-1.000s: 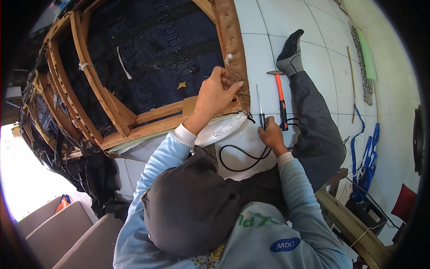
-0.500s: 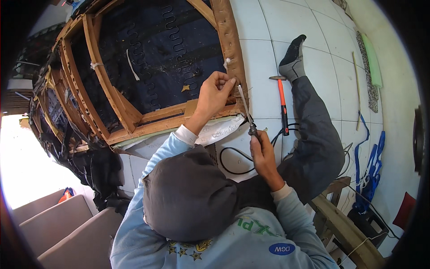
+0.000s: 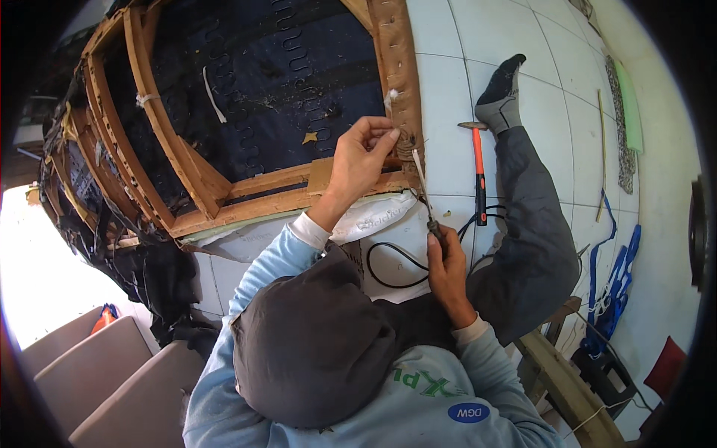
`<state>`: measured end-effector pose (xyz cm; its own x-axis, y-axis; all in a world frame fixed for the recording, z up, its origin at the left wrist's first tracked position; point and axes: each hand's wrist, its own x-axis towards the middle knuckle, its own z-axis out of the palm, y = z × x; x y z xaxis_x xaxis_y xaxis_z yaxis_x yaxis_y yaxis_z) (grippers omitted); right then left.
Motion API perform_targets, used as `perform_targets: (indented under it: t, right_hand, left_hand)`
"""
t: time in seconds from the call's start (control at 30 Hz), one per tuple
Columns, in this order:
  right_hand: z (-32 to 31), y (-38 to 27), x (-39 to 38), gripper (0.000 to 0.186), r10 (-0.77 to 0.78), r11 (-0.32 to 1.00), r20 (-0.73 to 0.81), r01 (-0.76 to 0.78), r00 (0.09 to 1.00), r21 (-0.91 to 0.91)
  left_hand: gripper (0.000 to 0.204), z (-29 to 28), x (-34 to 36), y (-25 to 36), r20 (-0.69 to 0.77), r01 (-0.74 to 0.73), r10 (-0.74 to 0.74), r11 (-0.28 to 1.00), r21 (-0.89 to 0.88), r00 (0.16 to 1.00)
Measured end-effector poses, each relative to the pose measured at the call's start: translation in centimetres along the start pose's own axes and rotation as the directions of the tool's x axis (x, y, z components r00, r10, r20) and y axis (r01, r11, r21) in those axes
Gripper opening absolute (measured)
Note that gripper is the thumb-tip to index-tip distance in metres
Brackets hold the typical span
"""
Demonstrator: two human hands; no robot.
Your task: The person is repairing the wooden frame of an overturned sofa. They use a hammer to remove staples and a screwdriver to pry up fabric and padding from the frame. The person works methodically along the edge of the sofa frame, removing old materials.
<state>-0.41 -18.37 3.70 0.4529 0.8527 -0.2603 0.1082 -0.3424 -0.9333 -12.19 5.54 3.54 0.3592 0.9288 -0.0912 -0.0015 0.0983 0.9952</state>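
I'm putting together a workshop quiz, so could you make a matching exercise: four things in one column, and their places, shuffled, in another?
Things
1. Metal-shafted tool
2. Hammer
3. Blue straps
4. Left hand

Places
A. On the floor tiles, beside the outstretched leg
B. At the brown padded edge of the wooden frame
C. By the wall, toward the picture's right
D. Held in the right hand

Pairs: 1-D, 2-A, 3-C, 4-B

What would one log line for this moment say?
left hand: at brown upholstered edge | right hand: gripping screwdriver aimed toward it | hammer: on tiled floor
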Motion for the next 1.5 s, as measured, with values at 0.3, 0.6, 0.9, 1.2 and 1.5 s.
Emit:
perform_targets:
  t: [0.3,0.6,0.9,1.2,1.5]
  right_hand:
    - [-1.2,-3.5,5.1,0.029,-0.299,0.900,0.006,0.284,0.954,-0.331]
    - [-0.1,-3.8,3.4,0.032,-0.405,0.832,-0.079,0.331,0.911,-0.446]
    - [0.9,-0.1,4.8,0.029,-0.131,0.991,-0.036,0.131,0.991,-0.011]
    - [2.8,3.4,6.6,0.017,-0.345,0.933,-0.215,0.359,0.913,0.024]
    - [2.3,1.0,7.1,0.027,-0.165,0.954,-0.178,0.112,0.970,-0.278]
  left_hand:
    - [0.023,-0.3,0.3,0.1,0.085,0.068,-0.066,0.997,-0.027,0.994]
    - [0.025,-0.3,0.5,-0.6,0.133,0.145,-0.119,0.968,-0.207,0.984]
    - [0.024,-0.3,0.4,-1.2,0.103,0.114,-0.093,0.970,-0.214,0.990]
    - [0.022,-0.3,0.1,0.6,0.041,0.041,-0.047,0.988,0.146,0.998]
    - [0.025,0.6,0.0,0.5,-0.030,-0.063,0.065,0.995,0.078,0.997]
